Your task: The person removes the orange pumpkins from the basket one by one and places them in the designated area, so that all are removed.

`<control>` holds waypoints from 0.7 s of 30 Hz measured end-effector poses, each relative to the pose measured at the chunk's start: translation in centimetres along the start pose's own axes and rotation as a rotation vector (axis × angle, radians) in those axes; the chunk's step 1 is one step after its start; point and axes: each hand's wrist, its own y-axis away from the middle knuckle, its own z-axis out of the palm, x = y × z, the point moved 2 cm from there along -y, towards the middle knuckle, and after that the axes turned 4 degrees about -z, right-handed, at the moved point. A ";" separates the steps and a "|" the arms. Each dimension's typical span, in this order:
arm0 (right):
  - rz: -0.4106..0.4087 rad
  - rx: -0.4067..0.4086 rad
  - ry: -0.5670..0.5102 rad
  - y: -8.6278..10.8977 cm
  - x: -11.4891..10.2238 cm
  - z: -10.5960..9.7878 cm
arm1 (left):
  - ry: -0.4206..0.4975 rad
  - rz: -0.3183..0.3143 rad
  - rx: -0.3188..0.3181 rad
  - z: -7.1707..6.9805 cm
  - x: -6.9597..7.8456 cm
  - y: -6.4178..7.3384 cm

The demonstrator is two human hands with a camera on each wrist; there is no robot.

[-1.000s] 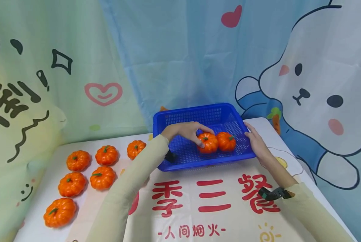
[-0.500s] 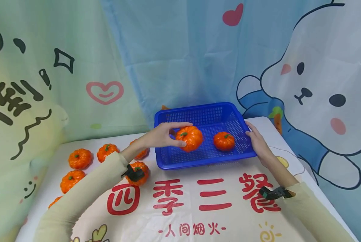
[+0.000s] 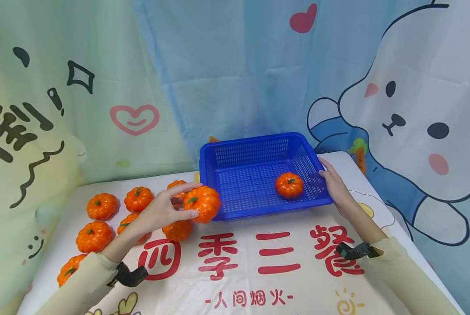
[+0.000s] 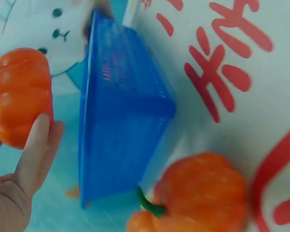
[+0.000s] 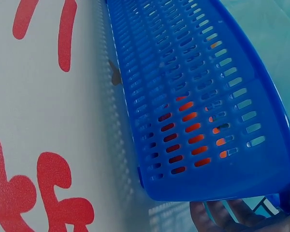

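Note:
My left hand [image 3: 165, 213] holds a small orange pumpkin [image 3: 203, 204] between thumb and fingers, raised at the left end of a blue plastic basket [image 3: 250, 215]. In the left wrist view the held pumpkin [image 4: 23, 96] hangs clear of the basket [image 4: 123, 150]. One other pumpkin [image 3: 289, 185] sits inside, toward the basket's right end. My right hand [image 3: 337, 189] grips the right rim. From the right wrist, fingers [image 5: 222, 216] show under the basket's end, and orange shows through the slots.
Several pumpkins stand on the table's left side, among them one at the back left [image 3: 102, 206]. A pumpkin [image 3: 177, 230] lies beneath the held one, partly covered. A cloth with red characters [image 3: 279, 252] covers the table's middle. A printed curtain [image 3: 227, 65] hangs behind.
My left hand has lifted a pumpkin from inside the basket and carried it left, past the basket's left end. The right hand stays on the rim.

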 end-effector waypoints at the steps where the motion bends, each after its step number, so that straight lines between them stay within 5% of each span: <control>1: 0.003 -0.001 0.000 0.0 0.0 0.0 | 0.014 -0.034 0.013 -0.2 -0.5 0.7; 4: 0.005 0.000 0.003 -0.1 0.1 0.1 | 0.035 -0.085 0.047 -0.6 -1.9 2.3; 10: 0.002 0.008 0.007 -0.1 0.3 0.0 | 0.008 -0.055 0.091 -1.3 -2.9 4.8; 13: 0.009 0.003 0.004 0.0 0.3 0.0 | -0.026 -0.088 0.143 -1.6 -3.3 6.4; 21: 0.012 0.003 0.004 0.0 0.0 0.2 | -0.099 -0.306 0.349 -2.5 -6.2 12.0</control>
